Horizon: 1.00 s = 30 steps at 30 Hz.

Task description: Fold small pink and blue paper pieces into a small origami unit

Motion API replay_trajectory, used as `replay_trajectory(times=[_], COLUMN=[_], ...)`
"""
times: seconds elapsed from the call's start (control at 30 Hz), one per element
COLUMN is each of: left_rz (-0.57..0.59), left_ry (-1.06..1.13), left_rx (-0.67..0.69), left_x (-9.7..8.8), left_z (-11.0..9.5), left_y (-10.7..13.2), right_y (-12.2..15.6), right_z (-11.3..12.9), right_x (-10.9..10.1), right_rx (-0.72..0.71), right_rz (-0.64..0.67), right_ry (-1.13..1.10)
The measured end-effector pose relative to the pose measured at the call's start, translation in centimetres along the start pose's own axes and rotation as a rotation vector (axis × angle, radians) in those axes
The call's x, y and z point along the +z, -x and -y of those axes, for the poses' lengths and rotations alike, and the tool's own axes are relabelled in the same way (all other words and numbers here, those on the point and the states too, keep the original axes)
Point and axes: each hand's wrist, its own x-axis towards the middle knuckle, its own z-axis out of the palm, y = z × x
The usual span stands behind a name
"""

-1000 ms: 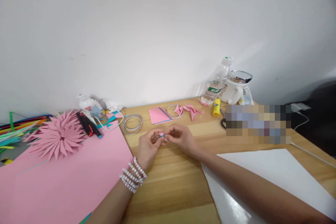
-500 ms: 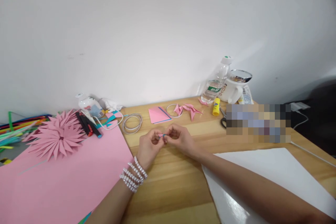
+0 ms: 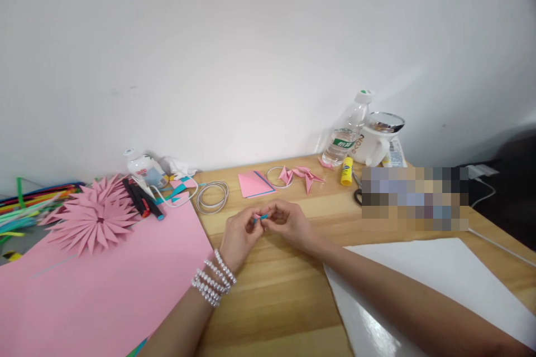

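A small folded piece of pink and blue paper point(image 3: 263, 216) is pinched between my two hands, mostly covered by the fingers. My left hand point(image 3: 242, 234), with strands of beads at its wrist, is closed on the paper's left side. From the right, my right hand point(image 3: 288, 223) grips it with thumb and fingertips. Just beyond the hands lies a stack of pink paper squares point(image 3: 254, 184) with blue edges. To the right of that stack rest folded pink paper pieces point(image 3: 307, 177), partly beside a thin cable loop.
Pink paper sheets point(image 3: 109, 290) and a spiky pink paper flower point(image 3: 98, 220) lie at left, with markers point(image 3: 144, 199) beside them. A coiled cable point(image 3: 212, 197), glue stick point(image 3: 347, 171), scissors point(image 3: 358, 192), water bottle point(image 3: 347, 131) and white mug point(image 3: 371, 145) stand around. A white board point(image 3: 402, 268) lies right.
More of the blue side of the small paper shows between my fingertips. Both hands stay in nearly the same place, and the whole view has shifted slightly.
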Motion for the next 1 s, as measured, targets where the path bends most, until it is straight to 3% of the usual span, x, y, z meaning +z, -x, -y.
replay_trajectory(times=[0.17, 0.4, 0.53, 0.67, 0.83, 1.0], left_rz=[-0.028, -0.006, -0.036, -0.037, 0.013, 0.021], left_ry=[-0.055, -0.201, -0.210, -0.054, 0.396, 0.476], left_rx=[0.130, 0.155, 0.142, 0.058, -0.176, -0.229], left_x=[-0.4, -0.3, 0.0, 0.0, -0.2, -0.1], left_z=[-0.2, -0.6, -0.8, -0.7, -0.2, 0.2], left_y=[-0.3, 0.1, 0.3, 0.1, -0.5, -0.5], right_y=[0.0, -0.3, 0.1, 0.2, -0.3, -0.5], right_z=[0.3, 0.4, 0.2, -0.2, -0.3, -0.2], right_x=[-0.1, -0.2, 0.2, 0.1, -0.3, -0.3], right_rx=[0.000, 0.064, 0.093, 0.088, 0.098, 0.107], right_rz=[0.015, 0.099, 0.082, 0.032, -0.086, -0.065], right_ry=[-0.062, -0.136, -0.138, -0.125, -0.086, -0.084])
